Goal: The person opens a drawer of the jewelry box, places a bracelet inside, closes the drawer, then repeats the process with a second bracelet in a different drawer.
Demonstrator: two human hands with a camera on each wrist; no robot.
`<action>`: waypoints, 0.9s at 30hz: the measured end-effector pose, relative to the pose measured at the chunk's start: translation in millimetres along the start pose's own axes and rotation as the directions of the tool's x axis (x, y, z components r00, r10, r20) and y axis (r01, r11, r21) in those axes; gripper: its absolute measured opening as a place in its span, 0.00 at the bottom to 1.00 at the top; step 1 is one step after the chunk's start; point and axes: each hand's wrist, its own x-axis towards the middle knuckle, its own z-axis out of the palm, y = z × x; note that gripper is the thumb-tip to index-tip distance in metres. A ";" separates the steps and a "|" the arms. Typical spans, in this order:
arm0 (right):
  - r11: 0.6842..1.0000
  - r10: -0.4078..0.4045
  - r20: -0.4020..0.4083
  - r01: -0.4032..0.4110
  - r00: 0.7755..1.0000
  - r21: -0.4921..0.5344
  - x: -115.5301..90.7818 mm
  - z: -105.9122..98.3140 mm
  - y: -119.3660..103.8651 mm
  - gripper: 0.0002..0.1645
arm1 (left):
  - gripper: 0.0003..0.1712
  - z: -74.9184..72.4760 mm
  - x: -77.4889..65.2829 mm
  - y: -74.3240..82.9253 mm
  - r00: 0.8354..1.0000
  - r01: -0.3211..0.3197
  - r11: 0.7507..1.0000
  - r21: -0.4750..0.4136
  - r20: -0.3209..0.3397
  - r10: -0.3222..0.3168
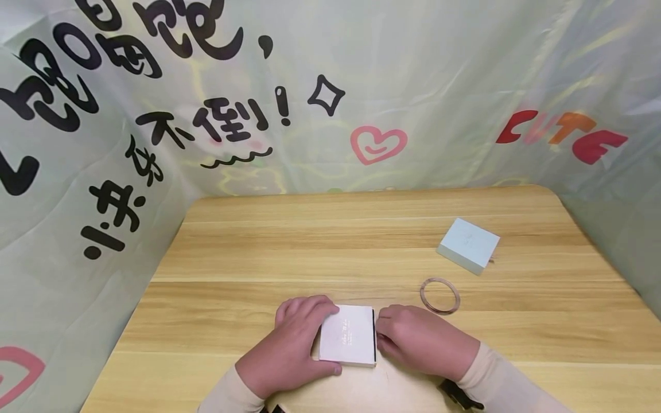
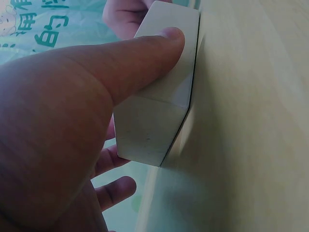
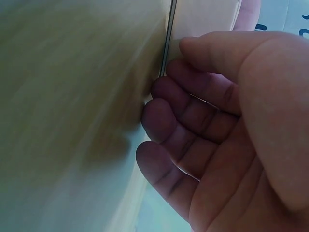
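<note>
A flat white box [image 1: 345, 338] with small shiny lettering on its lid lies near the front of the table. My left hand [image 1: 294, 344] grips it from the left, thumb along the near side and fingers at the far corner. In the left wrist view the thumb presses flat on the side of the box [image 2: 161, 96]. My right hand [image 1: 413, 338] is at the right end of the box, beside a dark edge line. Its fingers [image 3: 159, 118] are curled, with thumb and index tips close together at the box; I cannot tell whether they pinch something there.
A pinkish-brown bangle [image 1: 457, 299] lies on the wooden table [image 1: 310, 246] just beyond my right hand. Farther back on the right sits a pale blue box [image 1: 470, 244] with a small tab at its right side. A printed curtain [image 1: 439, 86] hangs behind the table.
</note>
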 end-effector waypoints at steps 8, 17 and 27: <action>1.000 0.011 0.015 -0.012 1.000 0.022 2.8 0.2 -1.8 0.16 | 0.52 -0.1 -0.2 0.2 1.000 -0.013 1.000 0.019 -0.004 0.013; 1.000 0.007 0.023 -0.008 1.000 0.019 4.8 1.1 -2.3 0.17 | 0.52 -0.8 0.1 0.1 1.000 -0.006 1.000 0.012 -0.001 0.006; 1.000 0.012 0.023 -0.012 1.000 0.006 5.0 2.1 -3.1 0.17 | 0.52 0.1 0.1 -0.3 1.000 -0.012 1.000 0.028 -0.006 0.012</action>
